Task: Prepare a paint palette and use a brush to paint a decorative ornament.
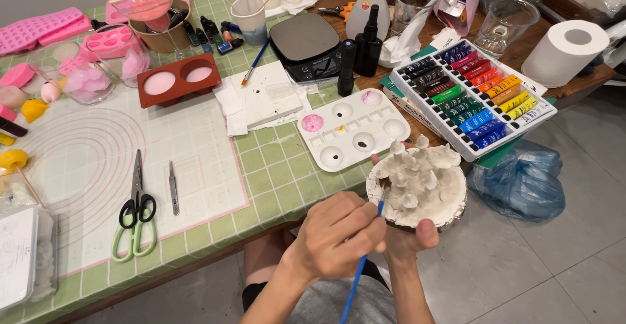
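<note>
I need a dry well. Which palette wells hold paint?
Four of the palette wells: pink paint in two, dark brown dabs in two. The others look bare white.

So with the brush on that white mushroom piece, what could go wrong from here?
1. The plaster mushroom sculpture rests only on the right hand, off the table edge over the floor; a slip could drop it.
2. The thin caps look fragile; pressure from the blue paintbrush in the left hand might snap one.
3. Dark paint could smear onto white areas.
</note>
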